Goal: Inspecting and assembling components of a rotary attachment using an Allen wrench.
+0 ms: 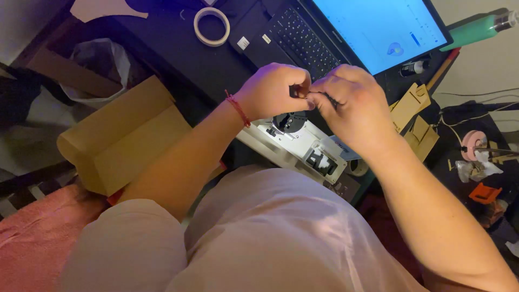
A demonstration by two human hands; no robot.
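Dark cluttered desk (178,59), laptop (346,32), tape roll (212,26); both hands' grip pinching small black part (294,91)

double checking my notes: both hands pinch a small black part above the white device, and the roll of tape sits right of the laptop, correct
Not quite. In the head view the roll of tape lies left of the laptop, not right. The rest holds: left hand and right hand pinch a small black part above the white device.
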